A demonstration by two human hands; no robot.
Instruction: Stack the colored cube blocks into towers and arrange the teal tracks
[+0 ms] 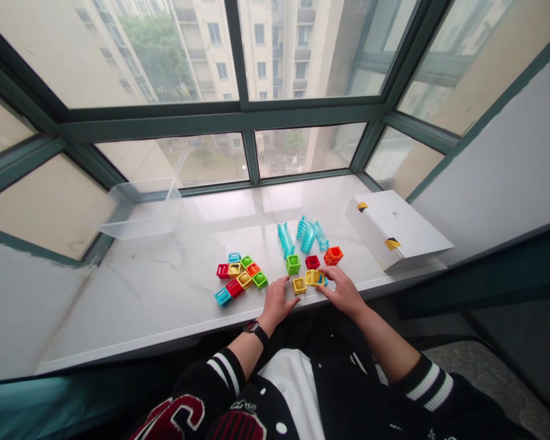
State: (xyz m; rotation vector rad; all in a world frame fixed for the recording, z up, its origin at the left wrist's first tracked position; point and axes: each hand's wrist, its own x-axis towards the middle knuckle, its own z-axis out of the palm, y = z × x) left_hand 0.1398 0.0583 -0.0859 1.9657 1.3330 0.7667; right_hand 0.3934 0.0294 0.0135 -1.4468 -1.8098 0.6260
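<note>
Fingers [282, 286] of the left hand [277, 300] are lying spread on the sill [165, 293], just beside a yellow cube [299, 285]; the right hand [343, 293] is pinching a second yellow cube [312, 277] near the front edge, below a red cube [312, 262].

Loose blocks [293, 264] before tubes [302, 235]; block cluster [241, 278] left; box [396, 235] right; bin [142, 208] back-left on sill [165, 293].

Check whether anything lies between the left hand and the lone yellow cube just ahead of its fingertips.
Nothing visible does. The left hand lies open on the sill, its fingertips right beside the yellow cube, with only bare sill between them. The right hand touches a separate yellow block further right, off that path.
</note>
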